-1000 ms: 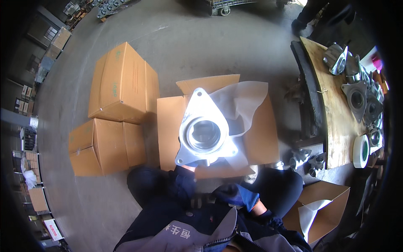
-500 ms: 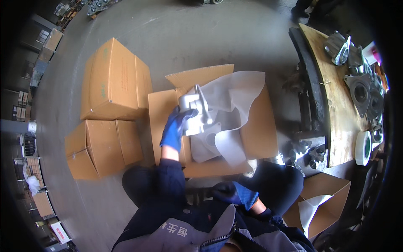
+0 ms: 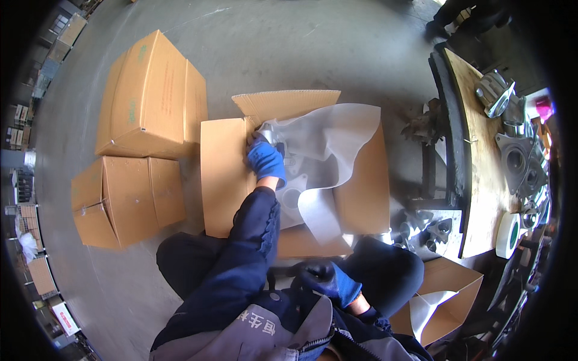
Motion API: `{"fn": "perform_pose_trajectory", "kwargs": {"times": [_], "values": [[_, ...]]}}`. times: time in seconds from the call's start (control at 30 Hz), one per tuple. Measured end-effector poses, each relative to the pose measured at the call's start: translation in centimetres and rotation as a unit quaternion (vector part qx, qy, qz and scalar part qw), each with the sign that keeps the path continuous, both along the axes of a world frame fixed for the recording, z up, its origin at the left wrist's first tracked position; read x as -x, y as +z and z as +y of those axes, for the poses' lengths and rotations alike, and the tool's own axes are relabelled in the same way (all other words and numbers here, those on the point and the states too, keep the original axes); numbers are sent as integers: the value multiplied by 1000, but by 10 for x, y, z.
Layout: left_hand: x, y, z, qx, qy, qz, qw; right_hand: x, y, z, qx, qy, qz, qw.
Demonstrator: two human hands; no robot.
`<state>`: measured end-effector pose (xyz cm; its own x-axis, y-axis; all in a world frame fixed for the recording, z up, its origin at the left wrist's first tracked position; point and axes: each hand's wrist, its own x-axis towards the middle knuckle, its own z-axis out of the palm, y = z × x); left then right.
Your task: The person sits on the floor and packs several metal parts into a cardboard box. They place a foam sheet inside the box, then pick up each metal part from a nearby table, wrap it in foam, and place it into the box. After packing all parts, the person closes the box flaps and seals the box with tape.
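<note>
My left hand (image 3: 266, 161), in a blue glove with dark fingers, reaches down inside the open cardboard box (image 3: 226, 180) along its left side. Its fingers are closed around a silver metal casting (image 3: 268, 133), mostly covered by the glove. Right of it, a translucent white foam sheet (image 3: 346, 132) stands up and curls over. More metal parts (image 3: 292, 197) show faintly beneath a layer of that sheet. Close to my lap rests my right hand (image 3: 330, 281), gloved the same way, its fingers curled in with nothing seen in them.
Two closed cartons (image 3: 150, 96) stand to the left. A wooden bench top (image 3: 481, 180) on the right carries several metal castings (image 3: 516, 157) and a white tape roll (image 3: 509, 234). Below it lie more castings (image 3: 415, 228). An open carton (image 3: 454, 295) sits lower right. A person's dark legs (image 3: 466, 18) show far right.
My left hand has lowered the metal casting from above the box into its far left part, and my forearm stretches further forward. My right hand stays near my lap.
</note>
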<state>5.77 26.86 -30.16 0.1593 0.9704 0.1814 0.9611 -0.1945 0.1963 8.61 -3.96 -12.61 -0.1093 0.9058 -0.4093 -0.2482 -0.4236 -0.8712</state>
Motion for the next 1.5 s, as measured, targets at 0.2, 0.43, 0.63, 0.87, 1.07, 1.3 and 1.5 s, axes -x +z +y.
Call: {"fn": "perform_pose_trajectory", "kwargs": {"times": [0.2, 0.43, 0.63, 0.87, 1.07, 1.3, 1.5], "values": [[5, 32, 0, 43, 28, 60, 997, -1, 7, 3, 28, -2, 15, 999], [31, -34, 29, -128, -67, -70, 987, 1, -7, -10, -25, -12, -49, 998], [34, 13, -36, -95, -98, 40, 990, -76, 112, 3, -80, -115, -225, 964], [37, -3, -35, 11, -143, 31, 989, -300, 154, 57, -82, -502, -669, 542], [59, 50, -14, -76, -162, -149, 972, -424, 128, 97, 39, -574, -606, 550], [25, 188, -45, -144, -324, -278, 893, -357, 152, 78, -5, -551, -517, 655], [-34, 271, -123, -239, -501, -293, 779, -218, 210, 7, -323, -178, -537, 758]]}}
